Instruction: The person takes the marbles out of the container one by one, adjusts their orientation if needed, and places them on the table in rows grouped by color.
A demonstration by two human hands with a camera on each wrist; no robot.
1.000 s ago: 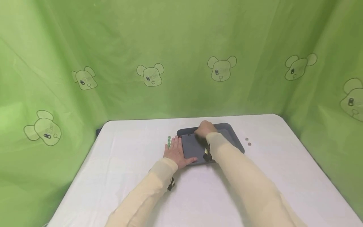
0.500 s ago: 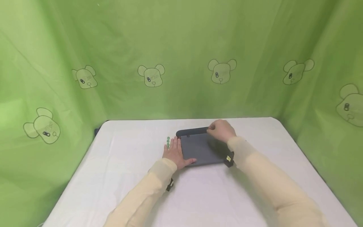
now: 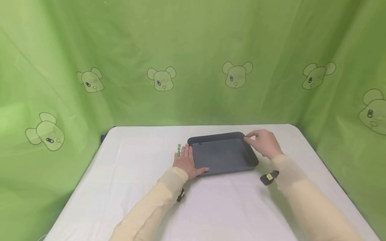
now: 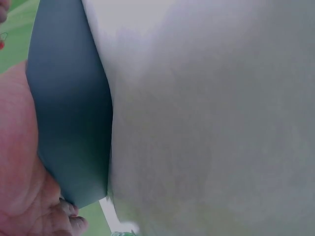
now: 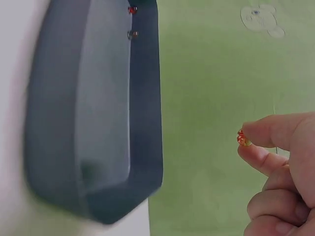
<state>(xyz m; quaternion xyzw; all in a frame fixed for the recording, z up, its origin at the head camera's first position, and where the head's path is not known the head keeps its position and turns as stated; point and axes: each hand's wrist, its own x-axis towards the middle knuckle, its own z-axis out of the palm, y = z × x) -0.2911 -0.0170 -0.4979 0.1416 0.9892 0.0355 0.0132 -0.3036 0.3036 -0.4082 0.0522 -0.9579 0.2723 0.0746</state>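
In the head view a dark grey tray (image 3: 221,155) lies on the white table. My left hand (image 3: 185,164) rests along its left side, fingers straight and thumb over the front left corner. In the left wrist view the palm is against the tray's outer wall (image 4: 71,108). My right hand (image 3: 265,144) is at the far right corner of the tray. Its thumb and forefinger pinch a small red-orange glass marble (image 5: 241,138). Inside the tray, along the far wall, sit a red marble (image 5: 133,9) and a clearer, darker marble (image 5: 132,35).
Several green marbles (image 3: 179,149) stand in a row on the white tabletop (image 3: 135,160), just left of the left fingers. A green curtain (image 3: 199,103) with mouse-head drawings surrounds the table's back and sides.
My right hand has moved rightward from the tray's far middle to its far right corner. Two small marbles seen right of the tray earlier are now out of sight. My left hand has stayed put.
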